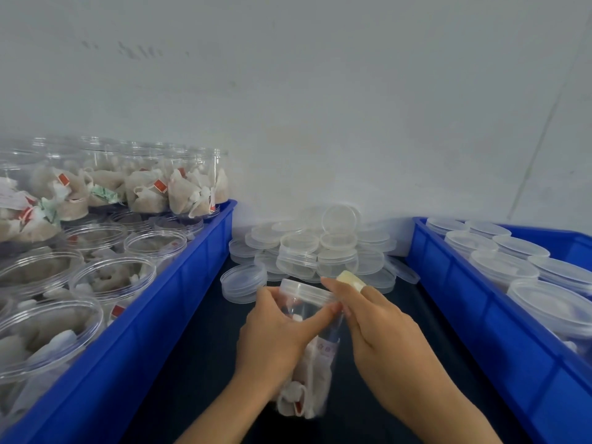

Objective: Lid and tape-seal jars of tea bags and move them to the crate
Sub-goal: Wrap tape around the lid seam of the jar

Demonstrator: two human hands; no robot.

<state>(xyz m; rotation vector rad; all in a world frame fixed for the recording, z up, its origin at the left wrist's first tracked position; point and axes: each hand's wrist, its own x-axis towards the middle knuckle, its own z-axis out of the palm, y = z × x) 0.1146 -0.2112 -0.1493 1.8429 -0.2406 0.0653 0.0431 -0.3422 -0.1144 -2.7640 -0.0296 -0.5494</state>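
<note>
Head view. Clear jar (312, 341) of tea bags held low at centre, above the dark table (198, 363); long axis running near to far, tilted, lidded end pointing away toward the wall, base end nearest. Lid (304, 291) seated on the far end. Tea bags bunched in the near half of the jar.

Dark table bounded by two blue crates: left crate (179, 283) packed with open jars of tea bags, a second layer standing upright at its far end; right crate (480, 315) holding lidded jars. Heap of loose clear lids (317, 251) on the table at the far side, between the crates, against a pale grey wall (320, 91).

Left hand (275, 331) wrapped round the jar's left side, grip closed on it, thumb laid across the wall just below the lid. Right hand (381, 318) at the jar's right side by the lid rim, fingers curled, forefinger touching the lid's edge; pale yellowish wrap (350, 279) on one fingertip. Cannot tell what, if anything, the right grip pinches.
</note>
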